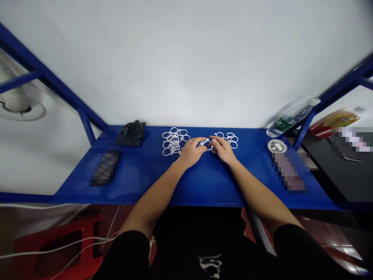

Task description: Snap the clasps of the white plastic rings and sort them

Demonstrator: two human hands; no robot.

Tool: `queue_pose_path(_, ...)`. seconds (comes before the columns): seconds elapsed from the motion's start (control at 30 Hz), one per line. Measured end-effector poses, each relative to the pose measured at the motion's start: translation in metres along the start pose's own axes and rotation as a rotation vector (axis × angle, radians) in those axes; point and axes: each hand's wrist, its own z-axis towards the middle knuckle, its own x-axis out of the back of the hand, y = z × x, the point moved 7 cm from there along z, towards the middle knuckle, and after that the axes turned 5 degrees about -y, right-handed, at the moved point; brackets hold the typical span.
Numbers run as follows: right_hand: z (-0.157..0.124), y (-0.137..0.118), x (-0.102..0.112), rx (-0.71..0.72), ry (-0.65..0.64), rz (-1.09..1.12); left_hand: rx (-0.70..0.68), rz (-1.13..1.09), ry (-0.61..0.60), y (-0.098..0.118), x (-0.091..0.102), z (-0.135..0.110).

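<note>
My left hand (191,152) pinches a white plastic ring (208,149) with a small clip-like part on it, just above the blue table. Close against it from the other side is my right hand (223,149), its fingers curled at the ring's right edge; the exact contact is too small to see. Left of my left hand lies a pile of similar white rings (167,152), overlapping one another. A smaller group of white rings (234,144) lies beyond and to the right of my right hand, partly hidden by it.
The blue tabletop (210,186) meets a white wall. A black plastic bag (131,134) and a blurred-out dark object (105,168) lie at left. At right are a leaning water bottle (287,121), a white tape roll (276,146) and another blurred-out object (290,171). Blue frame bars flank both sides.
</note>
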Motion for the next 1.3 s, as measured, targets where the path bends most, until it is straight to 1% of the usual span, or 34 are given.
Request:
queue_pose_path(0.07, 0.003, 0.004, -0.004, -0.013, -0.05, 0.092, -0.028, -0.011, -0.032, 0.002, -0.004, -0.001)
queue_pose_path(0.13, 0.004, 0.005, -0.007, -0.013, -0.082, 0.137, -0.061, -0.026, -0.031, 0.004, -0.006, -0.002)
queue_pose_path(0.2, 0.003, 0.006, -0.009, -0.017, -0.089, 0.157, -0.093, -0.054, -0.005, 0.005, -0.006, -0.003)
queue_pose_path(0.27, 0.002, 0.005, -0.009, -0.014, -0.078, 0.164, -0.096, -0.1, 0.037, 0.004, -0.005, -0.004)
queue_pose_path(0.4, 0.0, 0.005, -0.008, -0.008, -0.066, 0.153, -0.005, -0.204, 0.088, -0.005, -0.006, -0.006)
queue_pose_path(0.53, 0.001, 0.006, -0.01, 0.003, -0.095, 0.161, 0.096, -0.253, 0.028, -0.014, -0.013, -0.007)
queue_pose_path(0.63, 0.001, 0.006, -0.01, 0.008, -0.1, 0.162, 0.103, -0.189, -0.004, -0.018, -0.011, -0.004)
queue_pose_path(0.73, 0.001, 0.004, -0.007, 0.011, -0.075, 0.165, 0.12, -0.044, 0.042, -0.027, 0.001, -0.002)
queue_pose_path(0.87, -0.001, 0.003, -0.009, 0.002, -0.084, 0.197, 0.308, 0.17, 0.142, -0.056, 0.015, -0.009)
queue_pose_path(0.93, -0.002, 0.002, -0.011, 0.009, -0.083, 0.192, 0.372, 0.217, 0.153, -0.065, 0.017, -0.013)
queue_pose_path(0.97, -0.003, 0.001, -0.011, 0.014, -0.076, 0.178, 0.386, 0.22, 0.154, -0.066, 0.017, -0.014)
queue_pose_path(1.03, -0.005, -0.001, -0.011, 0.031, -0.049, 0.133, 0.378, 0.188, 0.154, -0.06, 0.018, -0.014)
queue_pose_path(1.13, -0.007, -0.006, -0.011, 0.061, -0.029, 0.07, 0.308, 0.054, 0.136, -0.038, 0.016, -0.008)
queue_pose_path(1.23, -0.009, -0.011, -0.013, 0.087, -0.064, 0.029, 0.254, -0.074, 0.088, -0.017, 0.009, -0.003)
queue_pose_path(1.3, -0.01, -0.014, -0.015, 0.099, -0.102, 0.004, 0.238, -0.101, 0.078, -0.01, 0.005, -0.002)
